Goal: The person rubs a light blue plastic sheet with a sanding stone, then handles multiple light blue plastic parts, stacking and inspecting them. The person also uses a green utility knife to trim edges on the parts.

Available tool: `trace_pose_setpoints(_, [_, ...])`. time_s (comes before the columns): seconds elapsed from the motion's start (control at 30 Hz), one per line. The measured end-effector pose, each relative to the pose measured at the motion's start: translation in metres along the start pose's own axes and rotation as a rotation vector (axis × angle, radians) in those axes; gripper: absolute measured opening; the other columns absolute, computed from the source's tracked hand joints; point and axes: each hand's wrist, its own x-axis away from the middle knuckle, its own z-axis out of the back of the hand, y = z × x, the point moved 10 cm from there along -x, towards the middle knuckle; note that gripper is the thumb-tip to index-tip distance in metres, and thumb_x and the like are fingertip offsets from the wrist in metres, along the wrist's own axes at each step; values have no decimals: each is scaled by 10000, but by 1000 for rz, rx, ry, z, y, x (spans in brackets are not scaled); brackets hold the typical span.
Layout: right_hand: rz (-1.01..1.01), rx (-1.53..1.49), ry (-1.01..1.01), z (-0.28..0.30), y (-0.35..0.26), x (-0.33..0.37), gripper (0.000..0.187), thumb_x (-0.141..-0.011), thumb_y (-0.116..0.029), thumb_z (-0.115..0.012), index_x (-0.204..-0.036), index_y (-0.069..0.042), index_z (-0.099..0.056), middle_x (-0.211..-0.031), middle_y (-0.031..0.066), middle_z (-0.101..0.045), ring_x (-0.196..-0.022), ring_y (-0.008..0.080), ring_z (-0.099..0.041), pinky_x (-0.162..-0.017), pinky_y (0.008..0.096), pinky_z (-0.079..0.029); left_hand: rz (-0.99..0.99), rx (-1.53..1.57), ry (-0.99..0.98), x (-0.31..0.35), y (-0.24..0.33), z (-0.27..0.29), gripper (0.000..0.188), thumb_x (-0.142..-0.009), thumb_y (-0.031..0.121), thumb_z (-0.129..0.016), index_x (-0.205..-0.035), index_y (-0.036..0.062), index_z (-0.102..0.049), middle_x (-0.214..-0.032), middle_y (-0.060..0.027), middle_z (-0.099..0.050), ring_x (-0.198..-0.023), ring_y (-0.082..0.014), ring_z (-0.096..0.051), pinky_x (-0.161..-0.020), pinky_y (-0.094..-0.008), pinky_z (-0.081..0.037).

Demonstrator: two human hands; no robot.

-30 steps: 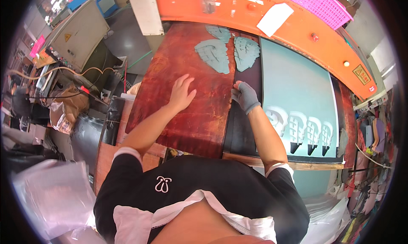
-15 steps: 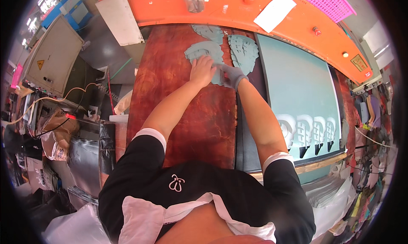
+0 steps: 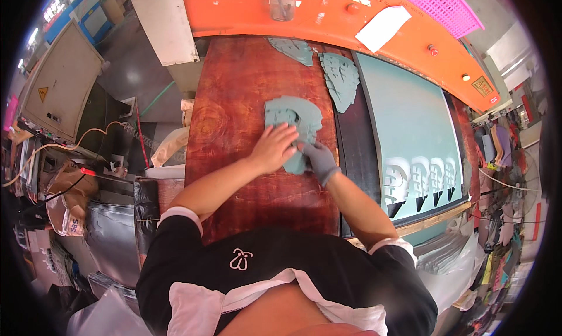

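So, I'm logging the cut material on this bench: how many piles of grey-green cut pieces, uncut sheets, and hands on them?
Piles of grey-green cut pieces: 3 (under the hands, far middle, far right)
Large grey-green sheet: 1
Hands: 2 (left hand, gloved right hand)
Total: 6

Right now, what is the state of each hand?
Left hand: bare, open, flat on the grey-green cut pieces.
Right hand: gloved, gripping the pieces' edge.

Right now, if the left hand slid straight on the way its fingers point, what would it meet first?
The left hand already lies on the grey cut pieces. Beyond them, probably bare red board, then likely the fan-shaped stack.
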Motion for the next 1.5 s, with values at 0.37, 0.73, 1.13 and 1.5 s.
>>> trace_pose_setpoints(0.37, [32,-255,66,60,36,48,235,-823,-145,-667,-997,-14,-580,-943,66,-634,-811,142,-614,-711,279,-512,211,-237,95,-184,-89,57,822,-739,384,-717,-1393,78,-326,-1487,-168,-231,-1364,-334,-230,-1094,-490,-217])
trace_pose_setpoints(0.73, [0,-253,6,57,35,53,286,-849,-144,-655,-1074,-1,-550,-998,60,-629,-886,123,-599,-798,269,-492,233,-617,-100,-311,-135,14,518,-747,259,-656,-1175,21,-487,-1063,-205,-617,-966,-324,-619,-771,-435,-510])
trace_pose_setpoints(1.13, [-44,-297,-1,59,43,34,418,-789,-205,-717,-1082,52,-568,-986,100,-634,-864,163,-619,-763,288,-510,22,-653,-165,-169,-102,34,386,-758,43,-537,-1142,60,-507,-1076,-171,-578,-930,-348,-604,-736,-438,-510])
trace_pose_setpoints(1.5, [232,22,-57,60,-46,84,362,-804,-122,-681,-1112,26,-562,-998,104,-638,-856,188,-636,-734,318,-533,134,-606,-178,63,22,15,410,-752,99,-551,-1148,5,-503,-1066,-222,-570,-862,-322,-623,-679,-395,-518])
